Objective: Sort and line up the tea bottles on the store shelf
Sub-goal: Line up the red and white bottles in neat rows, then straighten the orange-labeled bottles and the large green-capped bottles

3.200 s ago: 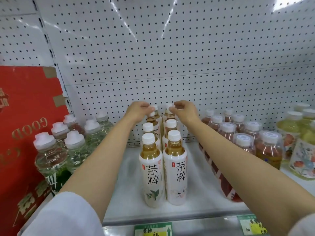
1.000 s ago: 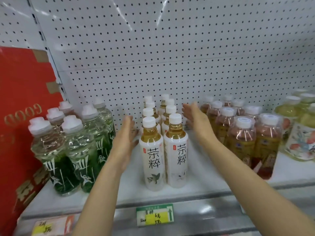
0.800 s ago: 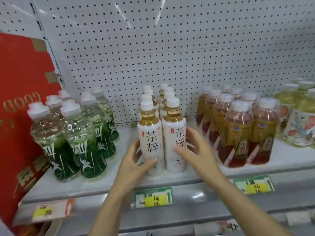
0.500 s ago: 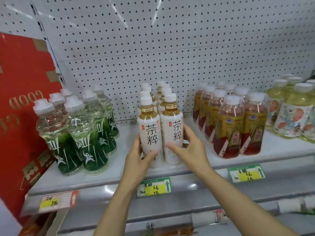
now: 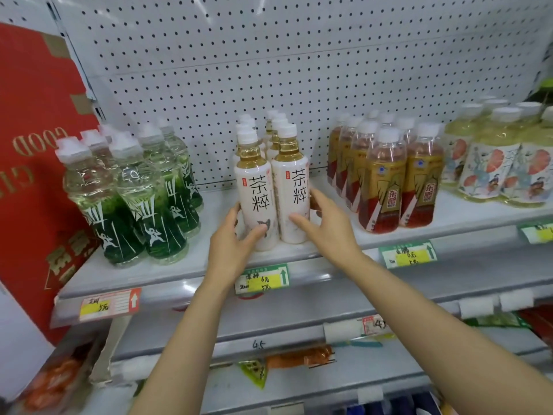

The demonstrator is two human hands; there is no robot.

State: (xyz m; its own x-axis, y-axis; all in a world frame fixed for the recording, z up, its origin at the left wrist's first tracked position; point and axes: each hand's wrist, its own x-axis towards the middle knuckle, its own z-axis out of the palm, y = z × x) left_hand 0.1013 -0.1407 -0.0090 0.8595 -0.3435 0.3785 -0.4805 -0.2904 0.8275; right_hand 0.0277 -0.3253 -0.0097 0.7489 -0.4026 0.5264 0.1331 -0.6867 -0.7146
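While both bare arms reach up from below, the left hand [image 5: 232, 250] and right hand [image 5: 327, 227] bracket the front pair of white tea bottles [image 5: 273, 193]. They stand mid-shelf [image 5: 314, 253] near the front edge, pegboard [image 5: 269, 55] behind. Fingers are spread, loosely cupping the bottles' lower sides, thumbs on the fronts, not clamped tight.

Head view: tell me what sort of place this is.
Most likely a shop's drinks aisle: a pegboard-backed shelf carries bottled teas grouped by kind, such as the white-label bottles, with handwritten price tags clipped to its front edge.
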